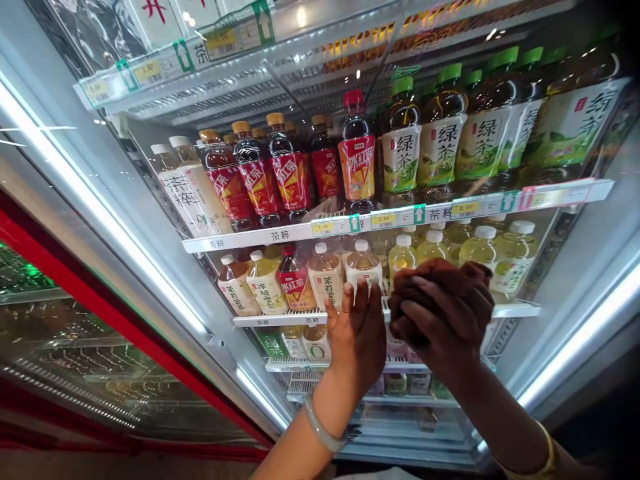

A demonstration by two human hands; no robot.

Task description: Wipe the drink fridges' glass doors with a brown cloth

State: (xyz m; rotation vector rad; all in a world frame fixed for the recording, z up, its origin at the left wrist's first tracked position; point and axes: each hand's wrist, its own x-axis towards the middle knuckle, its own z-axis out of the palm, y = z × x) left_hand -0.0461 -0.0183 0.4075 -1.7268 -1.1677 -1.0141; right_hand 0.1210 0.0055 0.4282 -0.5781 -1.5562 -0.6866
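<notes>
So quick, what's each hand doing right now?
Left hand: open, fingers spread in front of the bottles.
Right hand: fingers curled; whether it's shut or holding anything can't be told.

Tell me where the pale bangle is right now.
In the head view, the pale bangle is low, near the middle, around the left wrist, just below the left hand with its fingers raised.

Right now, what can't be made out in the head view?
All head view:
Right hand: whether the dark shape at its fingers is held or a reflection; too dark.
White-capped bottle: lower label, hidden by the left hand.
White packages on the top shelf: upper parts, cut off by the top edge.
Yellow price tags: fine print, too small.
</notes>
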